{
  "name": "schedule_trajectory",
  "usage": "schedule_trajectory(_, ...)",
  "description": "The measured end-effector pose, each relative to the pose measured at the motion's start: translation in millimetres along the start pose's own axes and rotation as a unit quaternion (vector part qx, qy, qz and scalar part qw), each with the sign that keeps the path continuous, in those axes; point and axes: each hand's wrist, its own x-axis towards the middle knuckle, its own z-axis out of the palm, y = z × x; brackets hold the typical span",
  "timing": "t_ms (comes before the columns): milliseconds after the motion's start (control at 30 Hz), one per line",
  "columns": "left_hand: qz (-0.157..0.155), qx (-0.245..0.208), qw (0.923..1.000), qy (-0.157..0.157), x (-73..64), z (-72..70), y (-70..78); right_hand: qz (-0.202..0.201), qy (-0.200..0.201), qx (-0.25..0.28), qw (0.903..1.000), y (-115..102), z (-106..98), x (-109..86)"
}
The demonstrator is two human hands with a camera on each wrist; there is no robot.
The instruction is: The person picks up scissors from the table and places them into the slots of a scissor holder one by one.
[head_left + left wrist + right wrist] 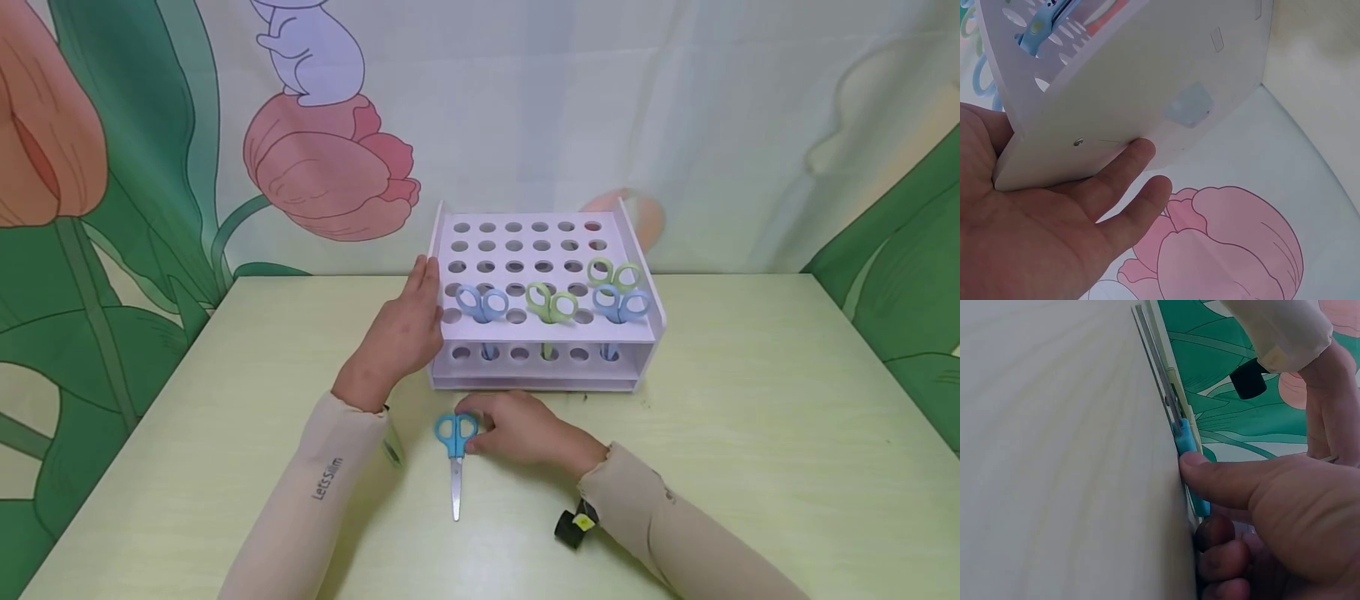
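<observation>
My left hand (401, 333) lies along the left side of a white rack (555, 333). In the left wrist view its extended fingers (1125, 169) touch the outer face of the side panel. Just in front of the rack, my right hand (517, 429) pinches the blue handle of a pair of scissors (456, 467) between thumb and fingers. Their shut metal blades point toward me, close along the tabletop, as the right wrist view shows (1183, 437). Standing in the rack's holes are blue scissors (492, 312), green scissors (552, 317), more blue scissors (619, 315) and other green scissors (615, 275).
Rows of round holes cover the rack's sloping top, with a lower holed shelf (577, 367) beneath. The rack stands on a pale wooden table (765, 433). Behind it hangs a backdrop (510, 125) printed with flowers. A black wrist camera (570, 533) sticks out below the right sleeve.
</observation>
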Motion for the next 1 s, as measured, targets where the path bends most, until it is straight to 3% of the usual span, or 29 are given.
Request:
schedule_trajectory(367, -0.004, -0.009, 0.9999, -0.004, 0.0, 0.3, -1.8, -0.001, -0.018, 0.017, 0.9997, 1, -3, -0.2)
schedule_trajectory(600, 0.002, -0.012, 0.9999, 0.003, -0.7, 1.2, -3.0, -0.012, -0.027, 0.109, 0.9936, 1, -12, -2.8)
schedule_trajectory(700, 0.005, -0.013, 0.9999, 0.007, -0.9, 1.1, -3.0, -0.009, -0.022, 0.191, 0.9813, 0, -16, -2.8)
schedule_trajectory(833, 0.005, -0.020, 0.9998, 0.007, -1.3, 0.4, -2.3, -0.017, -0.003, 0.303, 0.9529, -5, -21, -2.4)
schedule_trajectory(933, 0.006, -0.024, 0.9997, 0.009, -1.4, -0.3, -1.6, -0.031, 0.020, 0.341, 0.9394, -9, -26, -3.6)
schedule_trajectory(1000, 0.007, -0.025, 0.9996, 0.012, -1.0, -0.5, -1.4, -0.043, 0.036, 0.347, 0.9361, -12, -31, -5.3)
